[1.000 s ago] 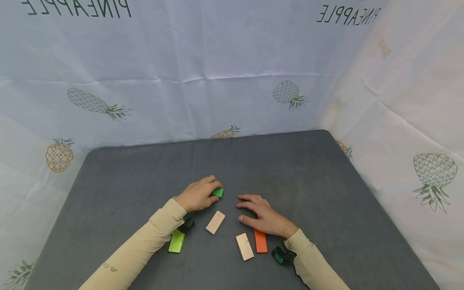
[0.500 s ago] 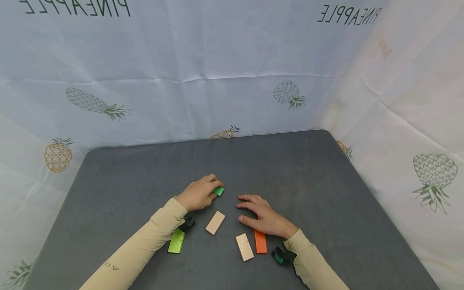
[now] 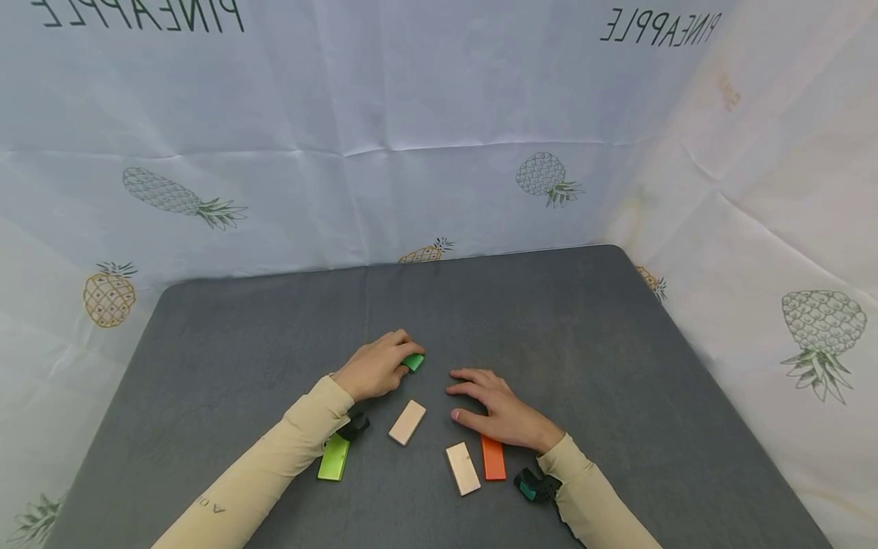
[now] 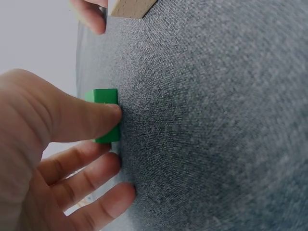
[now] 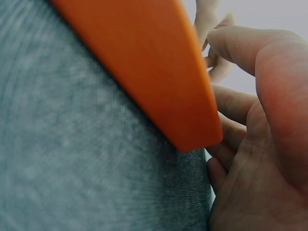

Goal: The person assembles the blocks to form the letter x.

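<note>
A green block (image 3: 414, 362) is pinched between the thumb and fingers of my left hand (image 3: 376, 369). In the left wrist view the same block (image 4: 107, 96) sits against the grey cloth, with the thumb across its face. My right hand (image 3: 499, 412) rests palm down to the right, fingers spread and holding nothing. Under its wrist side an orange block (image 3: 492, 459) lies flat, partly covered by the hand in the head view. Seen from the right wrist, that orange block (image 5: 149, 67) is large and close, beside the palm. A plain wooden block (image 3: 408, 422) lies between the hands.
Another plain wooden block (image 3: 463, 468) is just left of the orange one. A lime-green block (image 3: 334, 457) lies beside the left forearm, partly under the wrist camera. The grey table (image 3: 274, 328) runs back to a white pineapple-print curtain (image 3: 309, 206).
My left hand tips the green block slightly and shifts it a little away from me. My right hand stays still, and the other blocks keep their places.
</note>
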Tool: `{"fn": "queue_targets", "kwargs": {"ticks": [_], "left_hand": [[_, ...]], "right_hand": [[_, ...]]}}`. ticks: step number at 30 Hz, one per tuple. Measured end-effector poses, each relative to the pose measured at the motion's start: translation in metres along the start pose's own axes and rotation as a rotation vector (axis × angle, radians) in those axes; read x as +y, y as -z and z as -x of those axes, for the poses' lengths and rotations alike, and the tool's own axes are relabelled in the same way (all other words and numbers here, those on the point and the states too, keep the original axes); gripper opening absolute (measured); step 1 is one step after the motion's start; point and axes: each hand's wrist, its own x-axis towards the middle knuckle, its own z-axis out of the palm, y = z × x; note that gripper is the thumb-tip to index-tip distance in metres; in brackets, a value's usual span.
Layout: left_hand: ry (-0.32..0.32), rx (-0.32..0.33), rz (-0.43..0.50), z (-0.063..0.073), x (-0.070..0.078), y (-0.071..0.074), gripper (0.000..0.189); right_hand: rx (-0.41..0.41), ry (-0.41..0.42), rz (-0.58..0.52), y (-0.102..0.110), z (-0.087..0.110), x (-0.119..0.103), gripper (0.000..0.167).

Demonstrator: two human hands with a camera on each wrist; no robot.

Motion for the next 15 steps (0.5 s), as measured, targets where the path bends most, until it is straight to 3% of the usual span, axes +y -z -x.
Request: {"fn": "queue_targets", "kwargs": {"ticks": [8, 15], "left_hand": [[0.033, -0.002, -0.004, 0.0013, 0.0002, -0.0012, 0.038], [0.047, 0.03, 0.002, 0.0052, 0.0024, 0.0005, 0.055]], "right_hand": [[-0.002, 0.002, 0.0, 0.0003, -0.0003, -0.0003, 0.048], [-0.011, -0.005, -0.006, 0.0013, 0.0002, -0.0008, 0.049]]}}
